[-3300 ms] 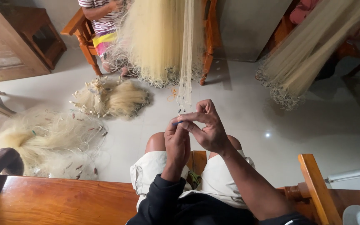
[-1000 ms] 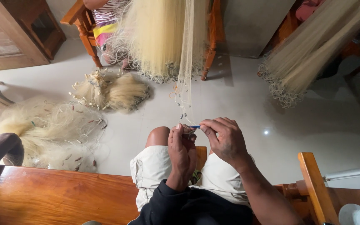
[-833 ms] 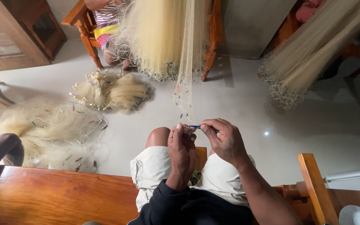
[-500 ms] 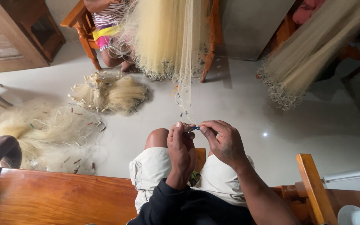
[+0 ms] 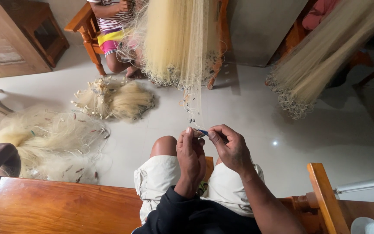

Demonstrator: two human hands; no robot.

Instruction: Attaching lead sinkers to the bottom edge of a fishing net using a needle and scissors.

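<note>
A pale tiled floor [image 5: 247, 112] fills the middle of the frame, and I sit on a wooden bench [image 5: 57, 208] along the bottom edge. Heaps of pale yellow fishing net [image 5: 113, 99] lie on the floor at left; more net hangs at top centre and upper right. At centre, my left hand [image 5: 190, 158] is pinched closed on the net's hanging edge [image 5: 193, 104], and my right hand [image 5: 230, 147] grips a small blue needle [image 5: 203, 132] just beside it. Another person [image 5: 113, 26] sits at the upper left.
</note>
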